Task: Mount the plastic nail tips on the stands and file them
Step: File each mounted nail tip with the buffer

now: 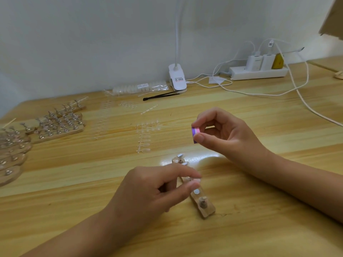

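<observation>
A small wooden stand bar (206,210) lies on the desk in front of me, with metal pegs (202,202) standing on it. My left hand (157,190) hovers over the middle of the bar. Its thumb and forefinger pinch a small clear nail tip (197,180) on a peg, which is blurred. My right hand (226,134) is raised above and behind the bar and pinches a purple and pink filing block (195,133) between thumb and fingers. Strips of clear nail tips (144,138) lie on the desk beyond the bar.
Several wooden stands with mounted tips (59,123) crowd the left side of the desk. At the back are a bag of nail tips (139,88), black tweezers (161,95), a white clip lamp (177,78) and a power strip (258,72). White cables (304,102) trail across the right.
</observation>
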`<action>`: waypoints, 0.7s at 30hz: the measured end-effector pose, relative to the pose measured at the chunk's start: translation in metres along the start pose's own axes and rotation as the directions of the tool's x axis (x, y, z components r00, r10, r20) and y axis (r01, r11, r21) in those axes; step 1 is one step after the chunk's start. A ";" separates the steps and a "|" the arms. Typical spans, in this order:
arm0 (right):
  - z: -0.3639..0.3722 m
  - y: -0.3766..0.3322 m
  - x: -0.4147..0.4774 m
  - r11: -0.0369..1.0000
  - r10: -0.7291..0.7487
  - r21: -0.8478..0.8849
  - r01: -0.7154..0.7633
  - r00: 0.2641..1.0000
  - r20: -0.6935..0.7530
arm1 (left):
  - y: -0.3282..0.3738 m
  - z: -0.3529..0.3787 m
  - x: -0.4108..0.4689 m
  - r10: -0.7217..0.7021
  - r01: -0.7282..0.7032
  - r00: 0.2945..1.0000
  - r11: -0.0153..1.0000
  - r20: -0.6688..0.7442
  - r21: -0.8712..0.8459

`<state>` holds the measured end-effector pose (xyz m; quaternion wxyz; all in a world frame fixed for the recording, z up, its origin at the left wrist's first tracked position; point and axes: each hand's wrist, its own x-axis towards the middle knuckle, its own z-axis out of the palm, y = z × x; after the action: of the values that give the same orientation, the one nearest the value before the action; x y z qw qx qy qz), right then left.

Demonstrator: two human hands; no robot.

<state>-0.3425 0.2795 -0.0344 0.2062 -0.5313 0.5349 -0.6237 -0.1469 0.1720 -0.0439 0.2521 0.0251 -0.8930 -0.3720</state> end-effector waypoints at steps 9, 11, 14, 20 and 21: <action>0.000 0.004 0.001 0.999 -0.035 -0.037 0.034 0.999 -0.014 | -0.005 0.000 0.009 0.422 -0.405 0.901 0.742 0.097 0.534; 0.001 0.006 0.001 0.999 -0.041 -0.035 0.041 0.999 -0.015 | -0.007 -0.001 0.010 0.449 -0.426 0.887 0.698 0.111 0.576; 0.001 0.007 0.001 0.998 -0.051 -0.030 0.050 0.999 -0.020 | -0.009 0.000 0.009 0.461 -0.439 0.879 0.680 0.123 0.588; -0.001 0.009 0.001 0.998 -0.045 -0.035 0.045 0.999 -0.016 | -0.010 0.000 0.009 0.433 -0.460 0.880 0.680 0.194 0.571; -0.001 0.009 0.001 0.998 -0.045 -0.036 0.044 0.999 -0.016 | -0.009 0.000 0.010 0.435 -0.462 0.879 0.679 0.194 0.571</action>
<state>-0.3467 0.2759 -0.0413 0.1785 -0.5414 0.5356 -0.6230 -0.1569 0.1629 -0.0460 0.2953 -0.1235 -0.9474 0.0039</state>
